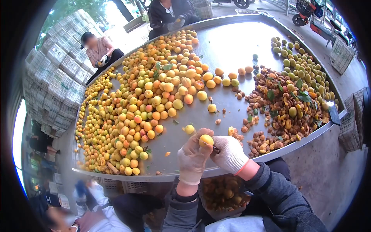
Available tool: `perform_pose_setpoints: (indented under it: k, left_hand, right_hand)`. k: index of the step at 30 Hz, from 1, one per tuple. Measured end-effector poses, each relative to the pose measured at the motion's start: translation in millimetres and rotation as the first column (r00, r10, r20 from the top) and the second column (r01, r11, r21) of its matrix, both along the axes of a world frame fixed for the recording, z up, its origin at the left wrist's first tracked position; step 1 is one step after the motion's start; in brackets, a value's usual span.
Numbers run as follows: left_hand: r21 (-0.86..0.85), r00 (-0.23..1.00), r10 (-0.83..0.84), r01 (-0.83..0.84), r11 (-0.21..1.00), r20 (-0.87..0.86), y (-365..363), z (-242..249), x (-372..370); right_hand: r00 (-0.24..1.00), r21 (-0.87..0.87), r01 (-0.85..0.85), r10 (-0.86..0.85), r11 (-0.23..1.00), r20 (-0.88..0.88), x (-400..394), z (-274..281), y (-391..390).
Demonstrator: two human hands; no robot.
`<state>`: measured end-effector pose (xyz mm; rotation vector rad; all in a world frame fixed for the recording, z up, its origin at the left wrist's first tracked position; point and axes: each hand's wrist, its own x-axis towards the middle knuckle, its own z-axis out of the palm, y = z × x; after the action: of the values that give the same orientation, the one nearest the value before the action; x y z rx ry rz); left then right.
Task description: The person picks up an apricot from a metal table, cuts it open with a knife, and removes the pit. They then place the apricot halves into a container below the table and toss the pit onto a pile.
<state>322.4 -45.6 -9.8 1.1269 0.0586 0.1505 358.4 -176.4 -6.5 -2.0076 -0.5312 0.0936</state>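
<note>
in the head view, we see a rimmed metal table (228,42) bearing a broad heap of ripe fruit (150,96), a mound of brown pits (274,96) and, beside the mound, greener fruit (309,73). below the near edge, a tub (216,215) sits by the knees; it is dim down there, but it probably holds more fruit. pale crates (58,73) stand stacked off to the left. we find one yellow apricot (206,140) pinched in the fingertips of the gloved left hand (192,156), above the table's near edge. the gloved right hand (230,154), just beside it, grips a thin tool (216,149) near the apricot's side.
</note>
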Motion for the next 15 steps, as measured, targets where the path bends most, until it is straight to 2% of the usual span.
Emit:
perform_pose_setpoints:
  k: [2, 4, 5, 7, 8, 10, 12, 14, 15]
  left_hand:
    - [-0.026, 0.999, 0.029, -0.03, 0.999, -0.031, -2, 4, -3]
    - [0.289, 0.994, 0.085, -0.102, 0.952, 0.07, -2, 10, -5]
    - [0.288, 0.994, 0.084, -0.1, 0.952, 0.067, 0, 11, -5]
    - [0.517, 0.994, 0.071, -0.106, 0.849, 0.088, 4, 12, -5]
    - [0.516, 0.994, 0.067, -0.099, 0.851, 0.081, 3, 13, -6]
    - [0.152, 1.0, 0.011, -0.014, 0.988, 0.021, -1, 16, -4]
    - [0.201, 0.997, 0.038, -0.051, 0.978, 0.07, -4, 16, -2]
    - [0.248, 0.991, 0.065, -0.093, 0.964, 0.119, -3, 12, 0]
    - [0.417, 0.985, 0.094, -0.147, 0.897, 0.144, -1, 8, -1]
  right_hand:
    - [1.0, -0.042, 0.009, -0.009, 0.999, 0.006, -1, -1, 2]
    - [0.998, -0.102, 0.053, -0.049, 0.993, 0.042, -2, 1, 4]
    - [0.998, -0.104, 0.053, -0.049, 0.993, 0.039, -2, 3, 3]
    - [0.995, -0.062, -0.062, 0.057, 0.996, -0.078, 0, 7, 0]
    - [0.995, -0.064, -0.059, 0.053, 0.996, -0.085, 3, 6, -2]
    - [0.89, 0.188, -0.298, 0.344, 0.936, -0.3, 11, 4, -7]
    - [0.91, 0.188, -0.261, 0.306, 0.947, -0.281, 7, 4, -4]
    - [0.984, 0.131, -0.157, 0.167, 0.979, -0.065, 5, 5, -2]
    - [0.984, 0.13, -0.157, 0.167, 0.979, -0.064, 5, 6, -3]
